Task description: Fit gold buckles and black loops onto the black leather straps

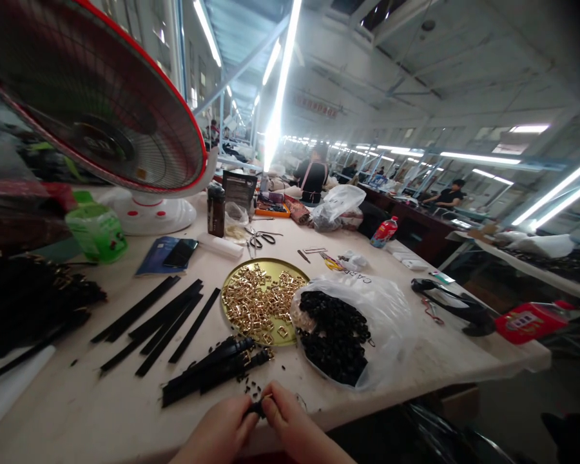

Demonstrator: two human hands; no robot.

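At the table's front edge, my left hand and my right hand are close together, fingers pinched on one black strap. A small gold glint shows by my right fingertips; most of the strap is hidden by my hands. Just beyond them lie small black bits and a stack of black straps with gold buckles on their right ends. Behind the stack, a round gold tray carries many gold buckles. To its right, an open clear plastic bag holds small black loops.
Loose black strips lie left of the tray, a dark strap pile farther left. A large fan, green bottle, phone and scissors stand or lie behind. Red bottles are at right. People sit farther back.
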